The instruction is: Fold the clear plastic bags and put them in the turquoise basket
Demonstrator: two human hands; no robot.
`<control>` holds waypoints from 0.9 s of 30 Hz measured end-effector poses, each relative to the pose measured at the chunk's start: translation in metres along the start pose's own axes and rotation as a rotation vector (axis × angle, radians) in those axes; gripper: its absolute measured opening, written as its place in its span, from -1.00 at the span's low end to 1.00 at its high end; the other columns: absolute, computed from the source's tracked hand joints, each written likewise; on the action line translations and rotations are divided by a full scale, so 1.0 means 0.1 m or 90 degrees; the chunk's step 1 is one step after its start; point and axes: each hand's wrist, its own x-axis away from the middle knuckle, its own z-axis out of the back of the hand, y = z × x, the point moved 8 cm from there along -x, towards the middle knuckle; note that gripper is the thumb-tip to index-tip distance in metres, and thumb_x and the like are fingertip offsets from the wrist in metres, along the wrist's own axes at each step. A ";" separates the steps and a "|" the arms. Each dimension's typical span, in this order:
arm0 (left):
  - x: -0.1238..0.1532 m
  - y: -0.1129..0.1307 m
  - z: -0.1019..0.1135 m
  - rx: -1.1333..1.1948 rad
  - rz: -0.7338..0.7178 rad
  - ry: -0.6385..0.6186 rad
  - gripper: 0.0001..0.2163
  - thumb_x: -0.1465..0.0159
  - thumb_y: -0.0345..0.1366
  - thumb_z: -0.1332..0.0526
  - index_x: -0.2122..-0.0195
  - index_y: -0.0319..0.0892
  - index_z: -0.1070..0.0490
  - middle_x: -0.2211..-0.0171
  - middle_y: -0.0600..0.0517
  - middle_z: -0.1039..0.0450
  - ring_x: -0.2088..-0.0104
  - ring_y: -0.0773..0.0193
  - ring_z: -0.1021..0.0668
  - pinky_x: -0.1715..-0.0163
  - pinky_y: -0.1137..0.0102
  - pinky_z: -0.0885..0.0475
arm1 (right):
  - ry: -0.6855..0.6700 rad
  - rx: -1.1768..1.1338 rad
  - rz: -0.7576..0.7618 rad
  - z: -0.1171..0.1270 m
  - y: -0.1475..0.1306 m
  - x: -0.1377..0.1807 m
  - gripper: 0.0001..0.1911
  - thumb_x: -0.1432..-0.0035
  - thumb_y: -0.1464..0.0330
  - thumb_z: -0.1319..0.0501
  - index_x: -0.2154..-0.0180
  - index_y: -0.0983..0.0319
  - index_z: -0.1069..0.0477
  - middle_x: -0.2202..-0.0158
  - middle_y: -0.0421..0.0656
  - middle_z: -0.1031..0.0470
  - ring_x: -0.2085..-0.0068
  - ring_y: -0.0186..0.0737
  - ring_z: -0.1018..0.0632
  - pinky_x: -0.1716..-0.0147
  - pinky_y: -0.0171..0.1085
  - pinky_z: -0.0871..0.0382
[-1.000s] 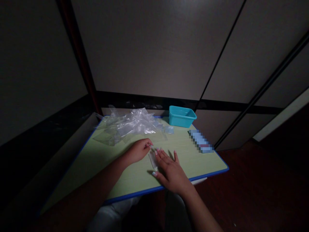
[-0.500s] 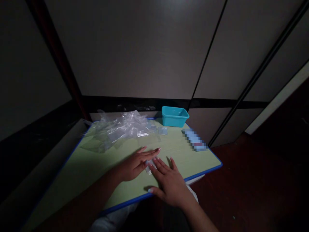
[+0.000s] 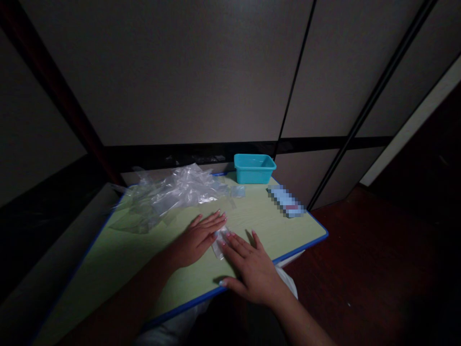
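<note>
A small clear plastic bag (image 3: pixel 219 247) lies flat near the front of the pale green table (image 3: pixel 187 283). My left hand (image 3: pixel 198 240) rests at its left side, palm down with fingers stretched out, the thumb touching the bag. From the right, my right hand (image 3: pixel 250 266) lies with spread fingers, its fingertips on the bag's right edge and its thumb near the table's blue rim. Part of the bag is covered by my fingers, and what is inside it, if anything, I cannot make out.
A heap of crumpled clear plastic bags (image 3: pixel 183 187) covers the back left of the table. Beside it lies a small clear packet (image 3: pixel 237 191). A turquoise basket (image 3: pixel 254 174) stands at the back, and a blurred-out light blue item (image 3: pixel 286 201) lies at the right. Cabinet panels (image 3: pixel 194 77) rise behind.
My left hand has shifted slightly left and its fingers lie closer together, so more of the small bag shows. The right hand has hardly moved. The whole view has turned a little.
</note>
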 end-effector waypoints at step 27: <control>-0.03 -0.15 0.17 -0.024 0.134 0.218 -0.88 -0.04 -0.40 -0.27 0.59 -0.16 -0.35 0.27 -0.02 -0.38 0.13 0.10 -0.34 0.09 0.20 -0.28 | 0.310 0.082 -0.045 0.04 0.01 0.24 -0.53 -0.18 0.15 -0.07 -0.08 0.18 -0.27 -0.07 -0.10 -0.38 -0.11 -0.07 -0.32 -0.19 -0.01 0.24</control>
